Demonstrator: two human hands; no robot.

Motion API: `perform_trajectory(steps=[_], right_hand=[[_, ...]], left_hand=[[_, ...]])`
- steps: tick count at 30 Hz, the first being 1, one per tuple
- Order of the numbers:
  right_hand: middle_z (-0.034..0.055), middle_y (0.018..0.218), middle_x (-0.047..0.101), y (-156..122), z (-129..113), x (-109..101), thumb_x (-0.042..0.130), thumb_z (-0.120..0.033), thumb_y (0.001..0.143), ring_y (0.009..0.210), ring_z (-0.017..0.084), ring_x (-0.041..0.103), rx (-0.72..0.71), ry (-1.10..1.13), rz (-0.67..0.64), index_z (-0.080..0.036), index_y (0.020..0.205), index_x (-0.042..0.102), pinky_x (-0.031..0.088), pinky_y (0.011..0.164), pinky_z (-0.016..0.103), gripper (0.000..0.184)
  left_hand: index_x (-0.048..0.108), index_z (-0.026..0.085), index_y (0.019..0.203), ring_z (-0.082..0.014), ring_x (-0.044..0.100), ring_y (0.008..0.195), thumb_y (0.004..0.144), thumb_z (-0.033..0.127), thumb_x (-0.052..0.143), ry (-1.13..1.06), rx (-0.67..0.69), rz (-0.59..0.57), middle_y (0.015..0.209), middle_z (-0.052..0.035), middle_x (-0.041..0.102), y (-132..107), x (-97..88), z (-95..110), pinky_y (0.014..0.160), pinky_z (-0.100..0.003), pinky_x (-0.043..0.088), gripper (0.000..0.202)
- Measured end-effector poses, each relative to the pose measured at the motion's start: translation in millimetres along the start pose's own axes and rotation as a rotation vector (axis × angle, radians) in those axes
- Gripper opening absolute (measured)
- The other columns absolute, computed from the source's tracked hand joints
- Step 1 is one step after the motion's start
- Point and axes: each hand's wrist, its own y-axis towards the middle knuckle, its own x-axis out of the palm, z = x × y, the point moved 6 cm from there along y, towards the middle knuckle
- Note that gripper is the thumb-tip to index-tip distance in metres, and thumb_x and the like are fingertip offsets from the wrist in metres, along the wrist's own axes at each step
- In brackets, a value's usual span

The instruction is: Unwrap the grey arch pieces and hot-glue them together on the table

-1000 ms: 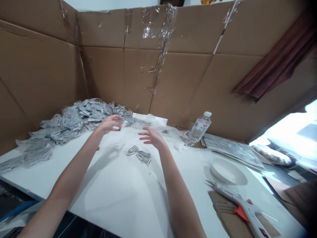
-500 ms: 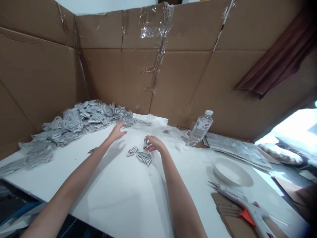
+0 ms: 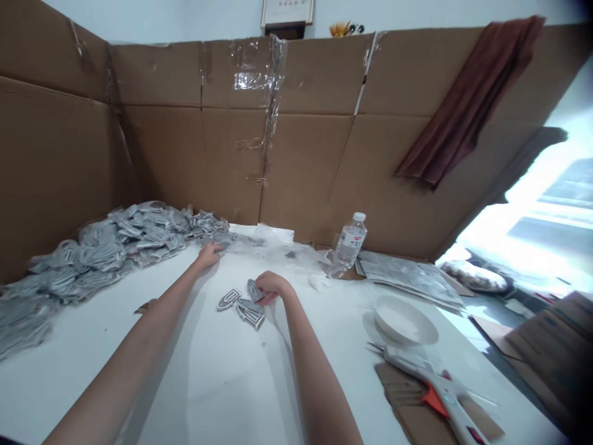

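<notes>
Near the middle of the tabletop, the right hand pinches a small grey arch-shaped piece at its fingertips, just beside a little group of similar loose pieces. The left hand reaches toward the far edge and touches a clear bag of grey pieces; whether its fingers are closed on the bag, I cannot tell. From there, a big heap of bagged pieces spreads along the far left corner. In my judgement, the work is at an early point: only few pieces lie loose, and the heap is much larger. Toward the right edge, the glue gun rests on cardboard, unused.
</notes>
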Motion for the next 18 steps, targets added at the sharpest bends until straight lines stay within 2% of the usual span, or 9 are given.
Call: perform_trajectory(steps=[5, 8, 12, 15, 18], right_hand=[[0.0017, 0.059, 0.059, -1.0, -0.3, -3.4, 0.062, -0.015, 0.073, 0.053, 0.020, 0.064, -0.024, -0.081, 0.010, -0.016, 0.081, 0.059, 0.053, 0.056, 0.031, 0.008], [0.0030, 0.059, 0.058, 1.5, -2.8, -10.4, 0.065, -0.023, 0.074, 0.056, 0.021, 0.065, -0.022, -0.134, 0.091, -0.015, 0.076, 0.059, 0.052, 0.055, 0.031, 0.010], [0.0077, 0.067, 0.061, 3.6, -7.1, -18.0, 0.062, -0.037, 0.079, 0.063, 0.023, 0.065, -0.018, -0.155, 0.176, -0.015, 0.078, 0.059, 0.051, 0.056, 0.031, 0.022], [0.0085, 0.073, 0.064, -0.5, -10.7, -16.7, 0.059, -0.043, 0.080, 0.064, 0.020, 0.063, -0.044, -0.107, 0.137, -0.016, 0.082, 0.061, 0.050, 0.057, 0.030, 0.028], [0.0080, 0.086, 0.068, -10.3, -17.0, -14.0, 0.058, -0.044, 0.081, 0.067, 0.016, 0.060, -0.117, -0.023, 0.087, -0.017, 0.089, 0.063, 0.048, 0.057, 0.026, 0.029]], left_hand=[[0.063, 0.014, 0.108, -0.0267, 0.046, 0.124, 0.085, 0.030, 0.063, -0.057, -0.035, 0.034, 0.128, -0.0106, 0.054, -5.9, -1.7, 9.8, 0.107, -0.052, 0.031, 0.028], [0.067, 0.014, 0.105, -0.0303, 0.046, 0.124, 0.075, 0.032, 0.071, -0.146, -0.055, 0.007, 0.121, -0.0115, 0.060, -18.1, -5.8, 22.7, 0.107, -0.049, 0.031, 0.035], [0.071, 0.019, 0.108, -0.0307, 0.051, 0.120, 0.067, 0.038, 0.074, -0.349, -0.092, -0.158, 0.122, -0.0085, 0.063, -46.1, -1.2, 46.4, 0.099, -0.038, 0.041, 0.045], [0.071, 0.021, 0.110, -0.0257, 0.054, 0.116, 0.067, 0.039, 0.074, -0.488, -0.141, -0.297, 0.123, -0.0080, 0.063, -69.6, 8.5, 64.3, 0.094, -0.034, 0.044, 0.047], [0.071, 0.018, 0.110, -0.0228, 0.059, 0.106, 0.066, 0.037, 0.075, -0.592, -0.196, -0.369, 0.109, -0.0101, 0.068, -85.3, 16.7, 78.5, 0.092, -0.033, 0.045, 0.047]])
